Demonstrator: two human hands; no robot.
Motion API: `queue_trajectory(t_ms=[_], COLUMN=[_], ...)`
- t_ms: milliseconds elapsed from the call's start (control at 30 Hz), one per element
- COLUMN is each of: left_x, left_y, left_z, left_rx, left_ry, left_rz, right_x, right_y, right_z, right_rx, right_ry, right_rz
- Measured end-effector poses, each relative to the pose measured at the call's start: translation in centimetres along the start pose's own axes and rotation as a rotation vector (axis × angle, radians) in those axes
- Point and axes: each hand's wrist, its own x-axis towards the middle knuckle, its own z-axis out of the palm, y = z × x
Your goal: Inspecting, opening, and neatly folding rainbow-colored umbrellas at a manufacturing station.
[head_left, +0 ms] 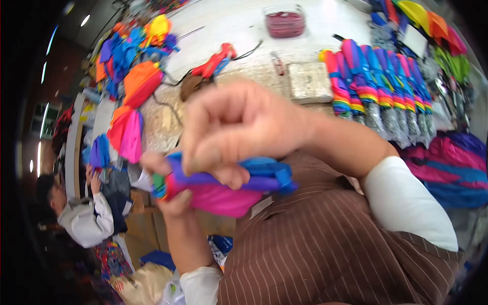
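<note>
My left hand point(176, 203) is wrapped round one end of a folded umbrella point(226, 199) with pink, purple and blue panels and a rainbow-striped edge. The umbrella lies crosswise in front of my apron, its blue end pointing right. Just above it, and partly covering it, is my right hand point(239, 127), blurred by motion. Its fingers are curled in with thumb and forefinger close together. Whatever they pinch, if anything, is hidden.
Folded rainbow umbrellas point(378, 76) lie in a row on the right of the worktable point(229, 33), beside a pale block point(309, 81). A red tool point(216, 61) and a tub point(284, 23) stand farther back. Colourful fabric point(124, 56) heaps up left. A co-worker point(84, 218) sits far left.
</note>
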Motion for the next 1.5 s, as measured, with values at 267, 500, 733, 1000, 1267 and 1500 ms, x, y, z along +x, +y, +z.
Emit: queue_trajectory(t_ms=[267,500,733,1000,1267,1500], left_x=[7.1,8.6,8.7,6.3,4.6,5.5], left_y=[4.1,3.4,2.2,-3.6,-4.7,-1.0], left_z=[5.2,5.9,6.8,0.6,0.9,-1.3], left_rx=[0.014,0.100,-0.059,-0.150,-0.279,0.052], left_ry=[-0.156,0.056,-0.060,0.244,0.219,0.135], left_rz=[0.358,0.303,0.290,0.108,-0.066,0.152], right_x=[1.6,-0.4,-2.2,-2.5,-2.5,-4.8], right_y=[4.1,3.7,4.8,5.5,8.0,4.8], right_z=[-1.8,-2.6,-2.4,-4.3,-2.3,-3.9], right_rx=[-0.576,0.139,0.234,-1.064,-1.036,-0.983], right_ry=[-0.166,-0.172,-0.164,0.241,0.199,0.268], right_rz=[-0.070,0.499,0.427,0.513,0.581,0.440])
